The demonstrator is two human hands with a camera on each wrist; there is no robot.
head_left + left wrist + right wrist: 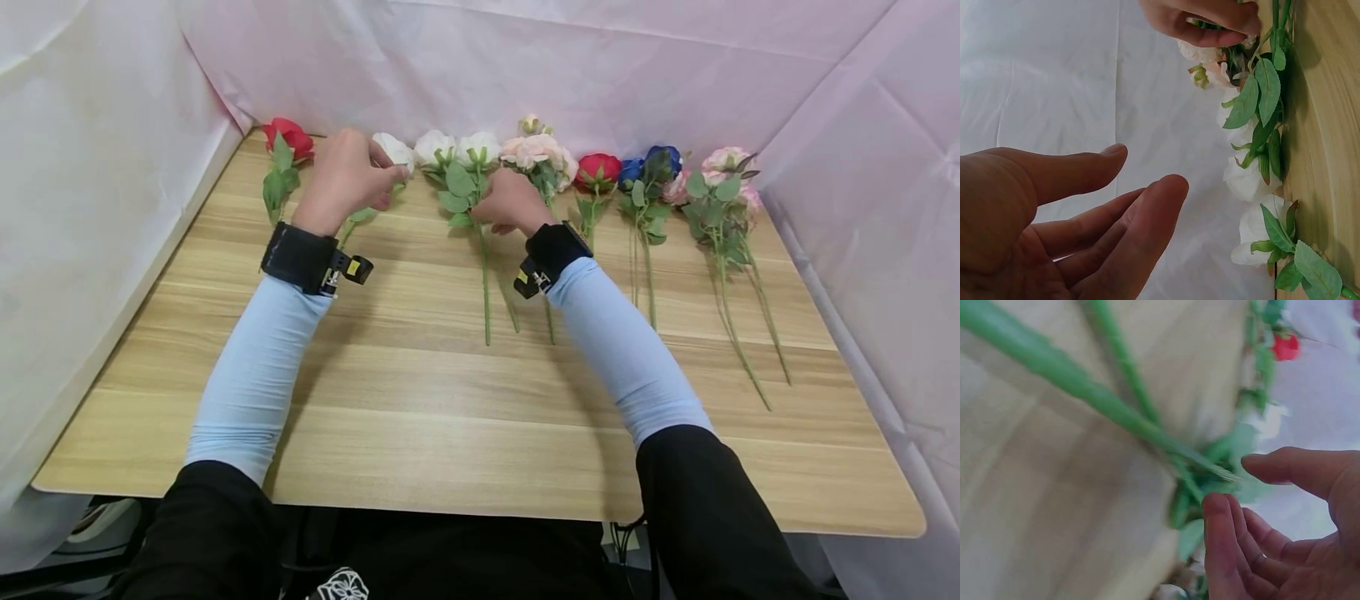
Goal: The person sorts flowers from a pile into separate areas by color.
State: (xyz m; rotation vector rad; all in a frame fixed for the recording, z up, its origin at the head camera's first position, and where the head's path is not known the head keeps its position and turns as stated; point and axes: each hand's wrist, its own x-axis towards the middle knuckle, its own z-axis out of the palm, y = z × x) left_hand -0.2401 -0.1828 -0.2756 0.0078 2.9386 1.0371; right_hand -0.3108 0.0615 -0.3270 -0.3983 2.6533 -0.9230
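My left hand (348,179) hovers at the back left, beside a single white rose (393,148). In the left wrist view its thumb and fingers stand apart with nothing between them. My right hand (513,202) is over the stems of two white roses (478,148), close to the pale pink flowers (531,150). Seen from the right wrist, the thumb and fingers are parted around a gap near a green stem (1129,419) and blurred leaves; no stem is visibly gripped. Part of the left rose's stem is hidden behind the left hand and wrist.
A red rose (288,139) lies at the far left of the wooden table (420,417). Right of the right hand lie another red rose (597,169), blue flowers (660,162) and pink flowers (723,162). White cloth walls (450,67) border the table's back and sides.
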